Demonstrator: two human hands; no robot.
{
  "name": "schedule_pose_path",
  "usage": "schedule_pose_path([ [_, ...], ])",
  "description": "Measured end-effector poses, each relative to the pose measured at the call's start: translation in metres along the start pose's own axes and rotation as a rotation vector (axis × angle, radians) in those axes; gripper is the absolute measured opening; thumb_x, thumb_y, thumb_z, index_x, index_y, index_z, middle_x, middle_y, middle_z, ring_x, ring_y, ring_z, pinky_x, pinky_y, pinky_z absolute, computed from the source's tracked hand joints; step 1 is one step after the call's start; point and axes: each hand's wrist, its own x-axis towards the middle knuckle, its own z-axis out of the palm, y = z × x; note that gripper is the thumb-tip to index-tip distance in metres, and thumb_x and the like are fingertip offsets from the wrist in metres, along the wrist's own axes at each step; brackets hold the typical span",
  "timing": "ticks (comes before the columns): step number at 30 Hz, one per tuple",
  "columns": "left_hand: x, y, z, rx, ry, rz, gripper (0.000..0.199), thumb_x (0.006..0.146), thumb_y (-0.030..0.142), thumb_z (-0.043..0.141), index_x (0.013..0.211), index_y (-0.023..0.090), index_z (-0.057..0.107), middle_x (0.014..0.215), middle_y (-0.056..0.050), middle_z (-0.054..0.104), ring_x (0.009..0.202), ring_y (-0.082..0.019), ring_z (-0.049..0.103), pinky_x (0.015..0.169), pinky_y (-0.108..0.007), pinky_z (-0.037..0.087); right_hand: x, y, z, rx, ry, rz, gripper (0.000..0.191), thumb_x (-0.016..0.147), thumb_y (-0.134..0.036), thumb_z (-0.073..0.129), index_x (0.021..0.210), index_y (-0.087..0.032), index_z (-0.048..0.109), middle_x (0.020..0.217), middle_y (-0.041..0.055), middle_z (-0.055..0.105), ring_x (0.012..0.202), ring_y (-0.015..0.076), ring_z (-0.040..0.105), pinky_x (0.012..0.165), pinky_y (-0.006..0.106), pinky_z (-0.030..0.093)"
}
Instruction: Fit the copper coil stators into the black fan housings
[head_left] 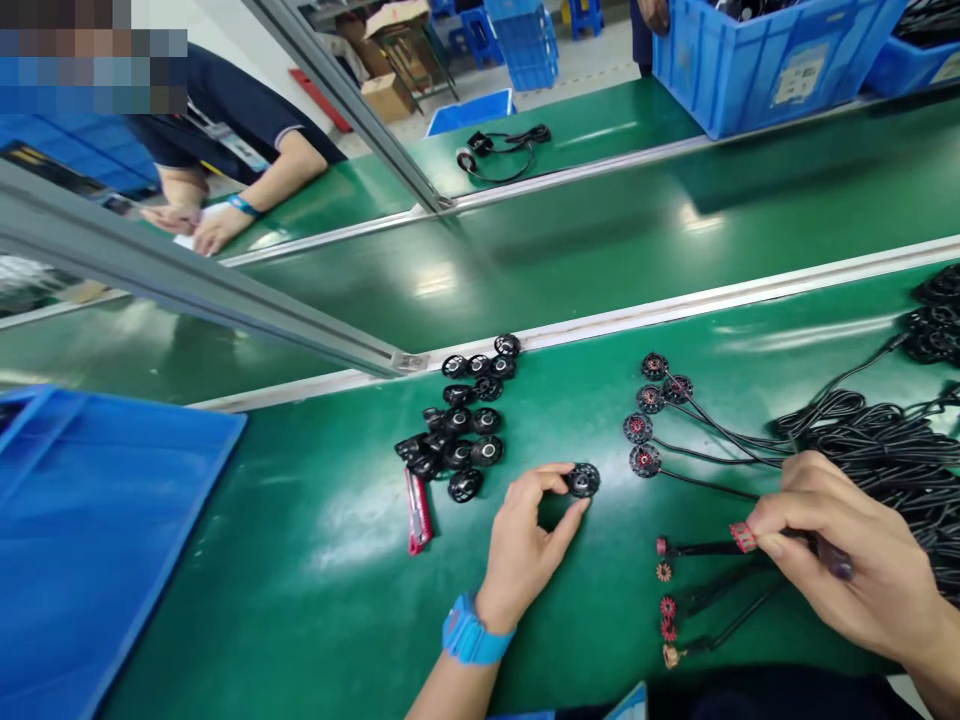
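Observation:
My left hand wears a blue wristband and grips a black round motor housing by its edge, between thumb and fingers, just above or on the green bench. My right hand pinches a red motor stator between thumb and fingertips. A dark rod-like end shows under the right fingers; its kind is unclear. Several loose stators with black leads lie between the hands, nearer my body. Beyond them sit several housings with red centres, cables attached.
Black motor parts cluster left of centre, beside a red utility knife. Bundled black cables lie at right. A blue bin stands at left. Across the rail, a co-worker's hands rest near a metal post.

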Motion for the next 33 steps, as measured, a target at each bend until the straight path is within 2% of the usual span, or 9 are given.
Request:
schedule_pose_path([
  [3, -0.004, 0.013, 0.004, -0.089, -0.163, 0.047, 0.033, 0.094, 0.027, 0.074, 0.126, 0.025, 0.065, 0.116, -0.008, 0.077, 0.108, -0.026, 0.073, 0.097, -0.046, 0.059, 0.000, -0.003, -0.001, -0.077, -0.007, -0.056, 0.028, 0.093, -0.003, 0.064, 0.112, -0.023, 0.066, 0.081, 0.0006, 0.070, 0.067, 0.0157, 0.059, 0.065, 0.035, 0.048],
  [6, 0.003, 0.028, 0.012, -0.169, -0.314, 0.117, 0.034, 0.093, 0.028, 0.078, 0.126, 0.028, 0.070, 0.119, -0.007, 0.076, 0.110, -0.026, 0.072, 0.100, -0.045, 0.057, -0.001, -0.004, 0.000, -0.181, -0.011, -0.088, 0.028, 0.093, -0.004, 0.067, 0.112, -0.024, 0.067, 0.082, 0.0000, 0.071, 0.068, 0.0165, 0.059, 0.067, 0.037, 0.047],
  [8, 0.011, 0.035, 0.017, -0.215, -0.371, 0.131, 0.036, 0.091, 0.028, 0.081, 0.126, 0.028, 0.072, 0.121, -0.007, 0.075, 0.112, -0.026, 0.071, 0.102, -0.044, 0.055, -0.002, -0.003, 0.003, -0.343, -0.022, -0.131, 0.025, 0.092, -0.007, 0.071, 0.111, -0.023, 0.068, 0.077, -0.0010, 0.068, 0.068, 0.0163, 0.057, 0.069, 0.037, 0.044],
  [12, 0.024, 0.044, 0.027, -0.265, -0.440, 0.160, 0.041, 0.088, 0.025, 0.084, 0.127, 0.026, 0.072, 0.126, -0.007, 0.075, 0.115, -0.026, 0.070, 0.103, -0.044, 0.053, -0.005, 0.003, 0.013, -0.599, -0.200, -0.245, 0.022, 0.095, -0.015, 0.073, 0.117, -0.019, 0.069, 0.071, -0.0010, 0.060, 0.068, 0.0169, 0.049, 0.069, 0.039, 0.036],
  [16, 0.031, 0.049, 0.033, -0.257, -0.472, 0.197, 0.040, 0.088, 0.021, 0.083, 0.127, 0.026, 0.071, 0.129, -0.006, 0.074, 0.116, -0.026, 0.071, 0.103, -0.043, 0.051, -0.004, 0.008, 0.024, -0.658, -0.369, -0.292, 0.016, 0.102, -0.015, 0.061, 0.117, -0.015, 0.068, 0.075, 0.0011, 0.060, 0.073, 0.0179, 0.047, 0.071, 0.038, 0.034],
  [21, 0.033, 0.050, 0.036, -0.302, -0.467, 0.231, 0.047, 0.088, 0.021, 0.085, 0.132, 0.024, 0.067, 0.130, -0.005, 0.076, 0.119, -0.025, 0.071, 0.106, -0.043, 0.050, 0.004, 0.005, 0.029, -0.715, -0.427, -0.312, 0.013, 0.103, -0.013, 0.059, 0.109, -0.011, 0.070, 0.070, 0.0009, 0.054, 0.072, 0.0185, 0.043, 0.070, 0.038, 0.031],
  [24, 0.031, 0.050, 0.038, -0.373, -0.425, 0.201, 0.049, 0.090, 0.026, 0.085, 0.134, 0.025, 0.064, 0.128, -0.003, 0.077, 0.116, -0.024, 0.072, 0.104, -0.040, 0.051, 0.006, 0.001, 0.025, -0.734, -0.462, -0.309, 0.013, 0.101, -0.013, 0.061, 0.110, -0.010, 0.070, 0.071, 0.0010, 0.055, 0.072, 0.0191, 0.043, 0.069, 0.038, 0.031],
  [28, 0.026, 0.054, 0.043, -0.396, -0.353, 0.144, 0.045, 0.089, 0.020, 0.085, 0.127, 0.024, 0.063, 0.120, 0.000, 0.080, 0.110, -0.022, 0.074, 0.100, -0.038, 0.051, 0.007, -0.003, 0.019, -0.767, -0.514, -0.308, 0.016, 0.101, -0.011, 0.058, 0.111, -0.012, 0.071, 0.070, 0.0009, 0.054, 0.072, 0.0194, 0.044, 0.070, 0.038, 0.032],
  [33, 0.023, 0.059, 0.048, -0.392, -0.325, 0.129, 0.048, 0.088, 0.019, 0.085, 0.128, 0.025, 0.058, 0.117, 0.002, 0.081, 0.109, -0.021, 0.074, 0.096, -0.038, 0.049, 0.014, -0.008, 0.018, -0.813, -0.578, -0.294, 0.019, 0.103, -0.013, 0.056, 0.111, -0.012, 0.072, 0.071, 0.0020, 0.055, 0.072, 0.0196, 0.044, 0.070, 0.039, 0.031],
])
